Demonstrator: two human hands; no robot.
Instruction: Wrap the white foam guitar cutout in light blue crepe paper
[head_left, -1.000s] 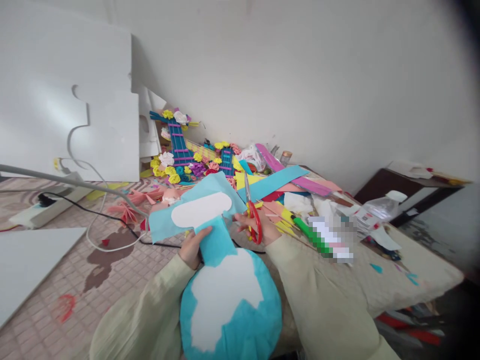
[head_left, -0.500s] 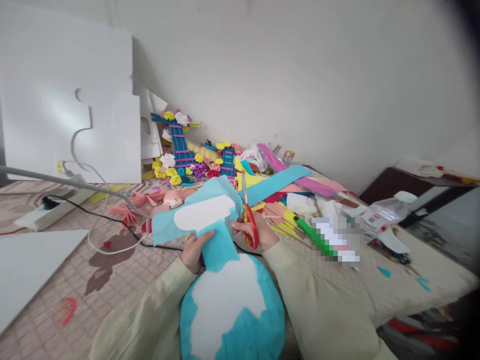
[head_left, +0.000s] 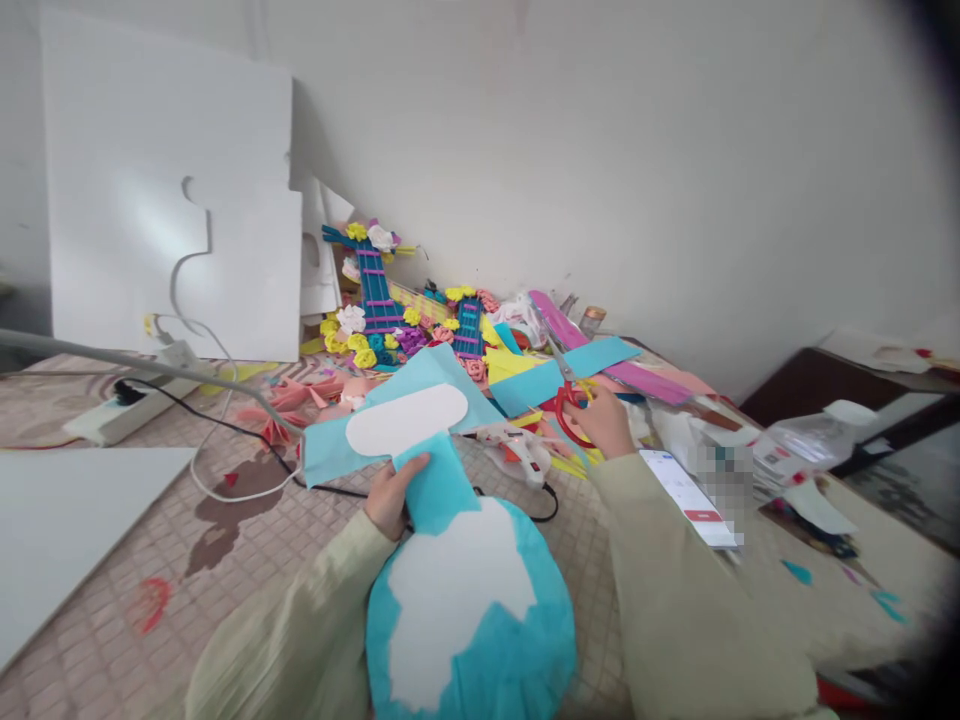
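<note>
My left hand [head_left: 390, 497] pinches the narrow middle of a light blue paper cutout [head_left: 427, 480] with white foam shapes on it. Its round lower part lies over my lap, and its upper part rests on the floor mat. My right hand [head_left: 604, 420] is stretched out to the right, fingers closed in the handles of red scissors [head_left: 564, 395], which lie over the pile of coloured paper strips. A white glue gun [head_left: 517, 447] lies between my two hands on the mat.
Paper flowers and blue ladder models [head_left: 375, 290] are heaped against the wall. White foam boards [head_left: 172, 200] lean at the left, with a power strip [head_left: 127, 412] and cables in front. A phone [head_left: 686, 495] lies right of my arm; a dark low table [head_left: 840, 390] stands far right.
My right hand has carried the scissors away from the blue cutout to the right, over the paper pile. The glue gun now shows where the hand was. My left hand keeps its hold.
</note>
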